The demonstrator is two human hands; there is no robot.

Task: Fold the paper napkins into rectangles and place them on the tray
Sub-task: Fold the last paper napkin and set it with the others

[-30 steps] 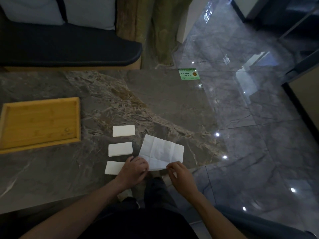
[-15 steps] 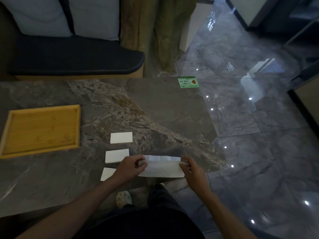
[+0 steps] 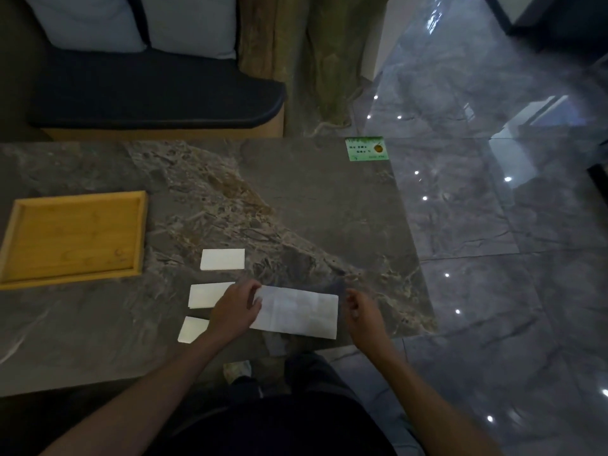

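A white paper napkin, folded once into a long strip, lies flat near the table's front edge. My left hand rests on its left end, fingers pressing the paper. My right hand hovers just off its right end, fingers loosely curled, holding nothing. Three small folded napkin rectangles lie to the left: one farther back, a middle one partly behind my left hand, and a near one. The wooden tray sits at the far left with nothing in it.
The grey marble table ends at its right edge close to my right hand, with glossy floor beyond. A green card lies at the table's far right corner. A dark cushioned bench stands behind the table.
The open napkin was folded in half away from me into a long strip and laid flat. My right hand has let go of it; my left hand stays on its left end.
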